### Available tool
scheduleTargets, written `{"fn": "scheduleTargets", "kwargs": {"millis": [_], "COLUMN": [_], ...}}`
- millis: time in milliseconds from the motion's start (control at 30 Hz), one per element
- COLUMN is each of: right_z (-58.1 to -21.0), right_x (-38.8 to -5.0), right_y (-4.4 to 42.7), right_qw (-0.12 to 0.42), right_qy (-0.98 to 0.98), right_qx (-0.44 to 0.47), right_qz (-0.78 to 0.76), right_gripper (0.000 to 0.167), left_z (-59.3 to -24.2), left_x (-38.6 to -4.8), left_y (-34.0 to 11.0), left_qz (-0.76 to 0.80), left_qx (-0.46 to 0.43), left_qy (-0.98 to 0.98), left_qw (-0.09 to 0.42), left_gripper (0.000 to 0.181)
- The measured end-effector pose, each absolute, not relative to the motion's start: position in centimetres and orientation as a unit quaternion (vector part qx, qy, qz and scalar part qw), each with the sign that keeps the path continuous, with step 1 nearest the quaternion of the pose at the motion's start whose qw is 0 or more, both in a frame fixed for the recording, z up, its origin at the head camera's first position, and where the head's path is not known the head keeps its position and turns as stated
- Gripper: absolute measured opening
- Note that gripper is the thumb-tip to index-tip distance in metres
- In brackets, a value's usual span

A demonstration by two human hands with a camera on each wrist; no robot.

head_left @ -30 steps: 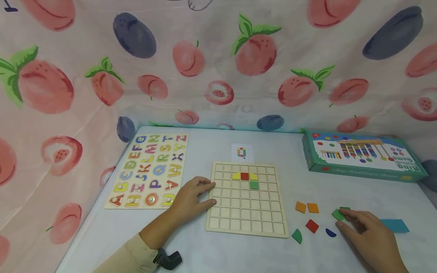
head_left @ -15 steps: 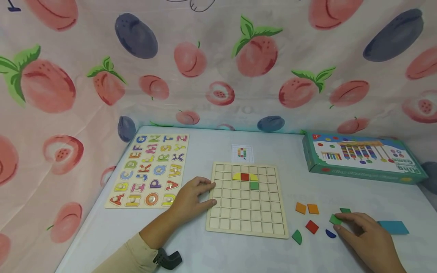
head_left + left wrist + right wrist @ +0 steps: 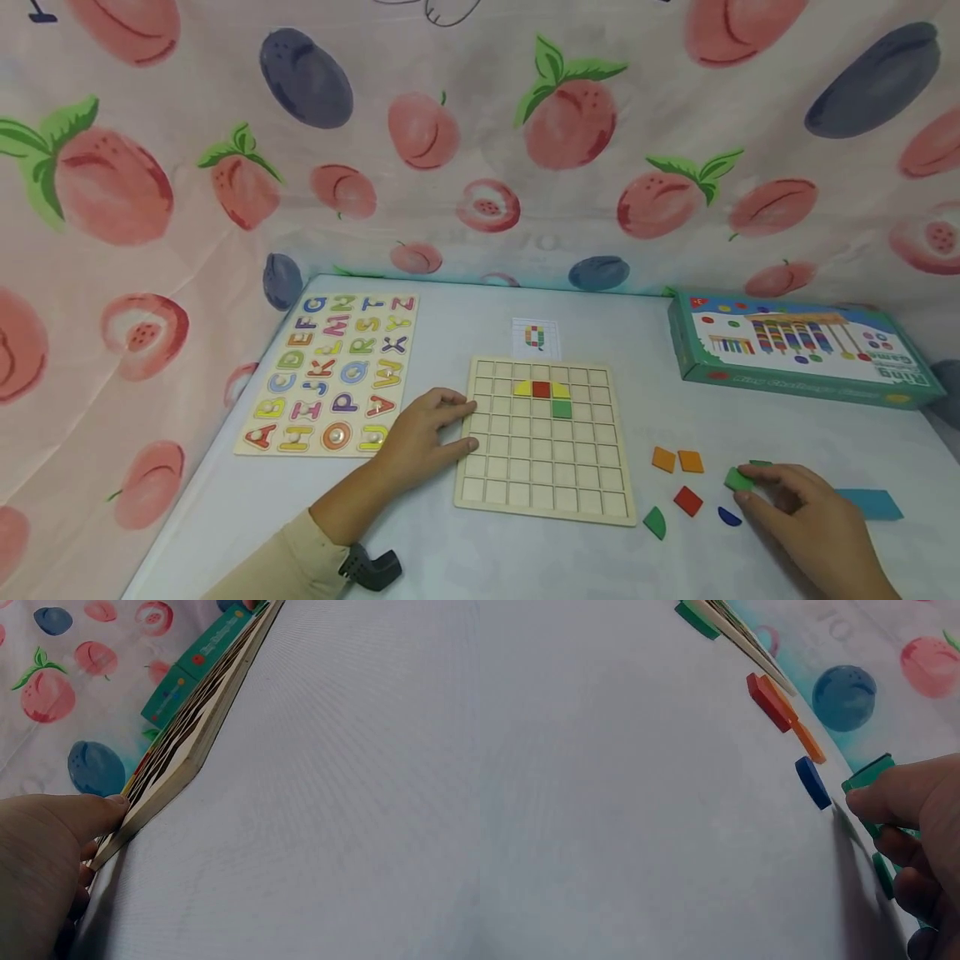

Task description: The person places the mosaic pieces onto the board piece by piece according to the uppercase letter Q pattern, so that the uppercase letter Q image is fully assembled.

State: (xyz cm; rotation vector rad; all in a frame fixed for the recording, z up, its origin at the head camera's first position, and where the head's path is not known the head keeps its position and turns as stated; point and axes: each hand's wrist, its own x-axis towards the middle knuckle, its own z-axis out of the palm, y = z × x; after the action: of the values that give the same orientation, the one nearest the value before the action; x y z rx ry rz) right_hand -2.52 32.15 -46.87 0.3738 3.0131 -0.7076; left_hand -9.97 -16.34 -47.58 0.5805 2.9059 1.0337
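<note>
A: Head view: the right hand [image 3: 817,525] has its grip clamped on a green tile [image 3: 738,479], right of the grid board [image 3: 536,450]!
B: So the board lies leftward, out past those fingertips. The tile looks square, no long axis to read.
A: Right hand's well apart from the board, fingers pointing towards it. The left hand [image 3: 427,442] is nearer: thumb and forefinger spread, tips touching its left edge.
B: Left wrist: thumb against the board's edge, other fingers partly hidden.
A: Right wrist: thumb on the tile, tile tilted, blue half-disc [image 3: 813,783] just board-side of it.
B: Clear of the tabletop [image 3: 630,787]? Can't tell.
</note>
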Motion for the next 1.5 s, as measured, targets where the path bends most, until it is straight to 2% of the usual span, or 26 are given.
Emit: {"fn": "scheduleTargets", "kwargs": {"millis": [267,567,967,1233,1500], "right_z": [-45.4,-44.8,-44.5,-44.7,-45.0], "right_x": [-3.3,-4.1,-5.9,-7.0,-7.6], "right_y": [31.0,28.3,25.1,22.9,21.3], "right_qw": [0.024,-0.047,-0.09,-0.049,-0.062], "right_qy": [0.964,0.96,0.941,0.935,0.921], "right_qx": [0.09,0.006,-0.094,-0.108,-0.132], "right_qz": [-0.249,-0.276,-0.311,-0.334,-0.362], "right_gripper": [0.049,0.029,0.029,0.026,0.03], "left_z": [-47.6,-47.5,-47.5,-47.7,-47.6], "left_x": [-10.2,-10.4,-10.1,-10.0,-10.0], "left_y": [-16.3,-16.2,-16.2,-16.3,-16.3], "left_qz": [0.328,0.324,0.331,0.333,0.331], "left_qx": [0.189,0.19,0.188,0.182,0.18], "left_qy": [0.925,0.927,0.925,0.925,0.926], "left_qw": [0.001,0.002,0.008,0.005,0.005], "left_gripper": [0.054,0.054,0.054,0.054,0.054]}}
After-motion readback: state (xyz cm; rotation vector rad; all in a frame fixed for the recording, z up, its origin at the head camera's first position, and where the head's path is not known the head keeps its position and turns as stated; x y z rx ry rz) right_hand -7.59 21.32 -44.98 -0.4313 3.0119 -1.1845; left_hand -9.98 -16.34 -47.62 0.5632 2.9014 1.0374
